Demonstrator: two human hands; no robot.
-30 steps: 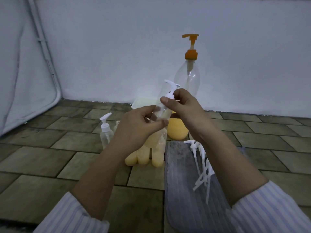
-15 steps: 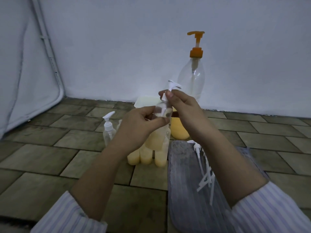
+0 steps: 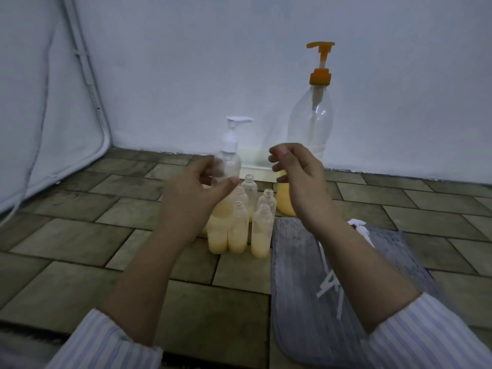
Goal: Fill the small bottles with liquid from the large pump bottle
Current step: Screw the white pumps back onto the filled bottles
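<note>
Left hand [image 3: 191, 193] holds a small capped bottle [image 3: 228, 162] upright by its lower body, white pump head already on; right hand [image 3: 295, 177] hovers just beside it, fingers loosely curled, holding nothing. Just below the grip stand uncapped small bottles [image 3: 249, 225], part-filled yellow, so capping looks mostly undone. Behind the right hand the large pump bottle [image 3: 311, 121] looks nearly drained, loose pump heads [image 3: 358, 227] on the grey mat [image 3: 292, 275]

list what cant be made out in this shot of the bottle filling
Head view only:
- Held small bottle: lower part hidden by the left hand.
- Large pump bottle: base hidden behind the right hand.
- Loose white pumps on the grey mat: blurred, uncountable.
</note>
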